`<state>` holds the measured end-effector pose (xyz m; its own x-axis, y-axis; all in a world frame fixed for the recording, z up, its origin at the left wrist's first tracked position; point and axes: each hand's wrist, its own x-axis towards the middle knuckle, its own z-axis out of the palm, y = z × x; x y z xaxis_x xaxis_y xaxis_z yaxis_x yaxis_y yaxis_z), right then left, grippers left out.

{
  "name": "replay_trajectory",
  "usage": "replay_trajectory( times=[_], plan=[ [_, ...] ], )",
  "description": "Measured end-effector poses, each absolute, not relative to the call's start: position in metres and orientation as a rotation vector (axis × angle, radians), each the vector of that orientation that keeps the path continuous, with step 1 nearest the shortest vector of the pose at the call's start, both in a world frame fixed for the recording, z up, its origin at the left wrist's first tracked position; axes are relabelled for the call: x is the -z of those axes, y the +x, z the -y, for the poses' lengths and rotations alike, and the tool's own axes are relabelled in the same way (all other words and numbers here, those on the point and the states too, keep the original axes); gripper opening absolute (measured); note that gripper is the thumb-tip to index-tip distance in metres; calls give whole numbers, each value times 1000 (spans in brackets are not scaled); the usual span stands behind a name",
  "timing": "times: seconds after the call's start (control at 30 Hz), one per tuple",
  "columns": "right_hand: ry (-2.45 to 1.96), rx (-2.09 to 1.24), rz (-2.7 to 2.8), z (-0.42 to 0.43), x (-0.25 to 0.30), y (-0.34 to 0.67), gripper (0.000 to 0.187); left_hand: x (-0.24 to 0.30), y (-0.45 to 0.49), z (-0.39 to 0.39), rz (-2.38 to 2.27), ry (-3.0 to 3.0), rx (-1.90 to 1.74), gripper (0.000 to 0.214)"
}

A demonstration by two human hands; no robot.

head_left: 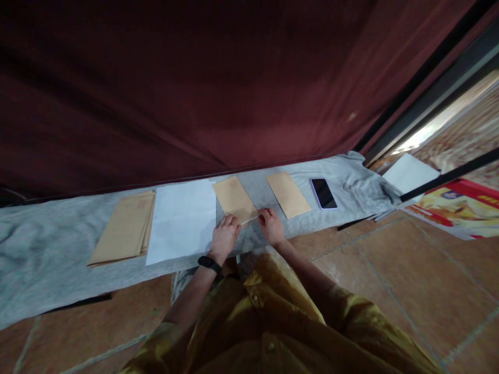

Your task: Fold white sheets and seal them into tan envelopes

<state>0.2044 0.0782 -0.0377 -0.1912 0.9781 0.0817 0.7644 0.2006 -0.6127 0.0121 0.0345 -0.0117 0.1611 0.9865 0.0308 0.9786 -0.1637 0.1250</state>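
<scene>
A brown paper envelope [235, 196] lies at a slant on the grey cloth in front of me. My left hand [225, 236] grips its near left corner, fingers closed over the edge. At the near right corner, my right hand [271, 226] pinches the end of the envelope. A narrow white strip [249, 220] shows along this near edge between the hands; whether it is a paper or the flap, I cannot tell. Both thumbs are mostly hidden. A second brown envelope [288, 195] lies flat to the right, apart from my hands.
White paper sheets [182, 221] lie left of my hands, beside a stack of brown envelopes [123, 226]. A phone [324, 194] rests on the right of the narrow, cloth-covered surface [47, 244]. A dark red curtain [218, 93] hangs behind; a printed box [463, 208] is at right.
</scene>
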Motion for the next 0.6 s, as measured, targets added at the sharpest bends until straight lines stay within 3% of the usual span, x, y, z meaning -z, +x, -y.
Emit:
replay_trajectory(
  times=[0.17, 0.6],
  plan=[
    [-1608, -595, 2341, -90, 31, 205, 35, 21, 11, -35, -2041, 2324, -182, 33],
    [-1346, -717, 2641, -120, 25, 218, 22, 29, 10, -35, -1983, 2375, -219, 31]
  ],
)
